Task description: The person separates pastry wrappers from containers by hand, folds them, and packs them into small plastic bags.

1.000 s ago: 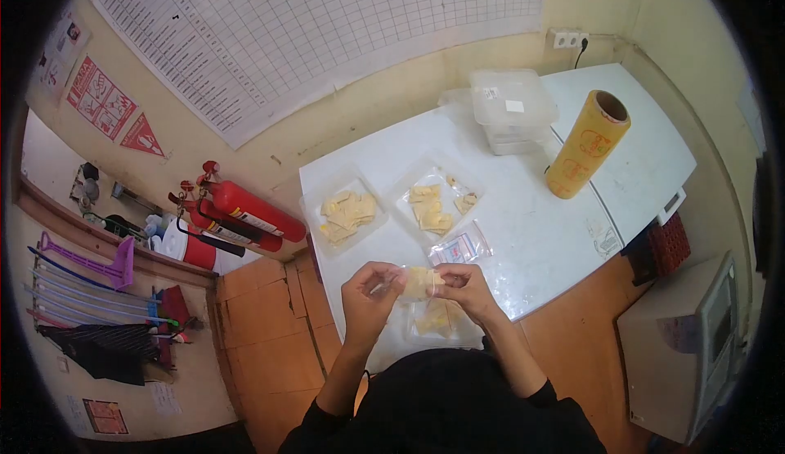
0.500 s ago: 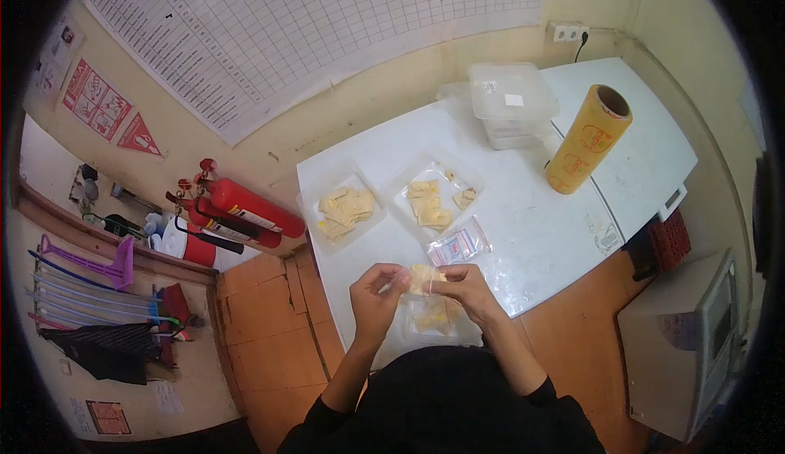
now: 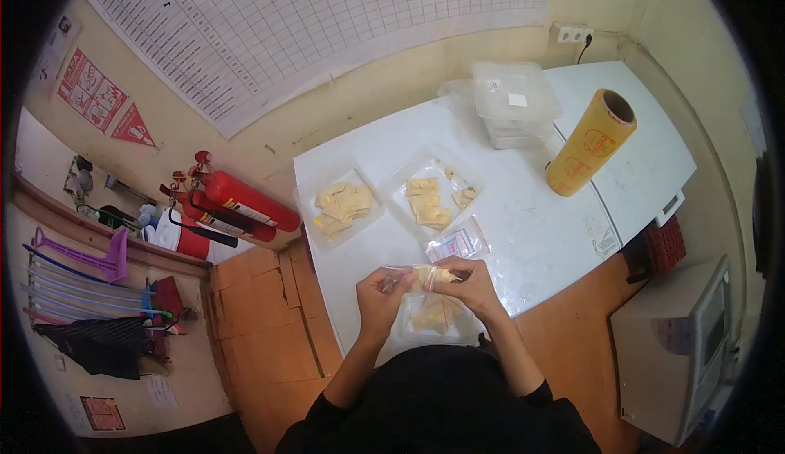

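Over the near edge of the white surface, both hands hold a small clear plastic bag (image 3: 401, 271). A pale yellow folded food piece (image 3: 428, 277) shows at the bag, beside my right fingers. My left hand (image 3: 378, 297) pinches the bag's left end. My right hand (image 3: 473, 287) is closed at the other end, by the food piece; whether it grips the piece or only the plastic is unclear. Just below the hands stands a clear plastic tub (image 3: 409, 330) with more yellow pieces (image 3: 437, 313). A printed packet of clear bags (image 3: 455, 244) lies just beyond my right hand.
Two more clear tubs, a left one (image 3: 313, 241) and a middle one (image 3: 402, 174), hold similar pieces. Lidded plastic boxes (image 3: 517, 106) and a big yellow film roll (image 3: 590, 143) stand farther back. Red fire extinguishers (image 3: 245, 200) are left of the white surface (image 3: 531, 233).
The clear bag now stretches out between my hands, with the food piece turned lengthwise beside my right fingers. My hands have shifted slightly, and the whole view has tilted a little.
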The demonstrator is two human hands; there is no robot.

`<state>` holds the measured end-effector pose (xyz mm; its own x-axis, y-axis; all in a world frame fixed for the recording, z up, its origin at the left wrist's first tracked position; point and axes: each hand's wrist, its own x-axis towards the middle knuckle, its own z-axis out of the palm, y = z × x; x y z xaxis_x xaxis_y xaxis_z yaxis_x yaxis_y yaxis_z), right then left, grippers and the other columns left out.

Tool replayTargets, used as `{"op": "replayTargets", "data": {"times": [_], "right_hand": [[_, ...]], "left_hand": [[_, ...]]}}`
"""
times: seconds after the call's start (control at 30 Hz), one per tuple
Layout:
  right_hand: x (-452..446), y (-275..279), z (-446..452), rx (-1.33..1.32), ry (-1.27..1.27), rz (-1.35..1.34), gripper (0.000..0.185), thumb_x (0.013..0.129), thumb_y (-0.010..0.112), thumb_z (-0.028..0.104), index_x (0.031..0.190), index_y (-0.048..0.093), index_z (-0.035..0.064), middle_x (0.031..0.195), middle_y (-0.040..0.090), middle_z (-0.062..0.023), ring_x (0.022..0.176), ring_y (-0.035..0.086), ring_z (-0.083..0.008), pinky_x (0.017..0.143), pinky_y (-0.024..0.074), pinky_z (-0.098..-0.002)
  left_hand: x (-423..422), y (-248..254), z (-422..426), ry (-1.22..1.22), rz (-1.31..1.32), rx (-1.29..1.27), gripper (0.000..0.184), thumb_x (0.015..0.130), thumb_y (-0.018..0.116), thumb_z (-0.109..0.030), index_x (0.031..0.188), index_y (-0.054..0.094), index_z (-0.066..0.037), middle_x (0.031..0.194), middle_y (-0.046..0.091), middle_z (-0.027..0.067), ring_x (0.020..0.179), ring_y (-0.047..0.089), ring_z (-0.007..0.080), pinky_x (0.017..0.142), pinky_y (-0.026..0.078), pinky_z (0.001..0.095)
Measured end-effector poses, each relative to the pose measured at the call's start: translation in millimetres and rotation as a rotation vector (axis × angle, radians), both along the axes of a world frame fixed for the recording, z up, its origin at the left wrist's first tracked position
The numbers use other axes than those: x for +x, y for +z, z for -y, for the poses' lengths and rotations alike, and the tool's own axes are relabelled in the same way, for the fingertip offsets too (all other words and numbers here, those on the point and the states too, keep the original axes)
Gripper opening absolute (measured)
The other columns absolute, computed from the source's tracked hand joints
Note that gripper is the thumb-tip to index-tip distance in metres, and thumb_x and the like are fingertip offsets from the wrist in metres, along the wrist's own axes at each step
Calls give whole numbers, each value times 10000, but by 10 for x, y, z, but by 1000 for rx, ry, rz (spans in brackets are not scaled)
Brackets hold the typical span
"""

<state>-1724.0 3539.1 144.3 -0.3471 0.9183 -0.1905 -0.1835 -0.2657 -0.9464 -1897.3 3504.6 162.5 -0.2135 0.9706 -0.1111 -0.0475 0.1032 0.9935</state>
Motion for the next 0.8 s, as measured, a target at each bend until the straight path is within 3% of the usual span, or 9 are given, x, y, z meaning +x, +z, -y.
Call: {"op": "replayTargets", "data": {"times": [0.17, 0.43, 0.6, 0.8], "right_hand": [[-32, -18, 12, -27, 47, -31, 215, 681, 785, 12, 876, 702, -19, 973, 649, -81, 931, 602, -163, 855, 466, -295], [21, -63, -13, -52, 48, -68, 174, 669, 778, -1, 820, 693, -10, 947, 654, -75, 894, 599, -151, 831, 468, -284], [114, -42, -36, -29, 57, -8, 205, 670, 771, 2, 853, 679, -18, 862, 653, -45, 811, 618, -119, 757, 496, -249], [233, 58, -73, -156, 85, 62, 174, 665, 760, 3, 807, 664, -22, 788, 647, -71, 721, 615, -131, 636, 508, -233]], "left_hand": [[-39, -91, 15, -2, -21, 24, 81, 806, 700, -39, 836, 663, 27, 757, 638, 45, 679, 551, 94, 628, 438, 231], [-43, -52, 14, -21, 132, -38, 129, 832, 681, -75, 903, 668, 32, 801, 656, 53, 696, 569, 101, 653, 455, 233], [-142, 11, -31, -141, 184, -100, 171, 842, 666, -71, 964, 664, 48, 855, 674, 74, 737, 592, 110, 700, 471, 238], [-209, 38, -73, -243, 156, -125, 200, 880, 621, -90, 1017, 650, 52, 911, 673, 93, 788, 604, 117, 733, 484, 246]]}}
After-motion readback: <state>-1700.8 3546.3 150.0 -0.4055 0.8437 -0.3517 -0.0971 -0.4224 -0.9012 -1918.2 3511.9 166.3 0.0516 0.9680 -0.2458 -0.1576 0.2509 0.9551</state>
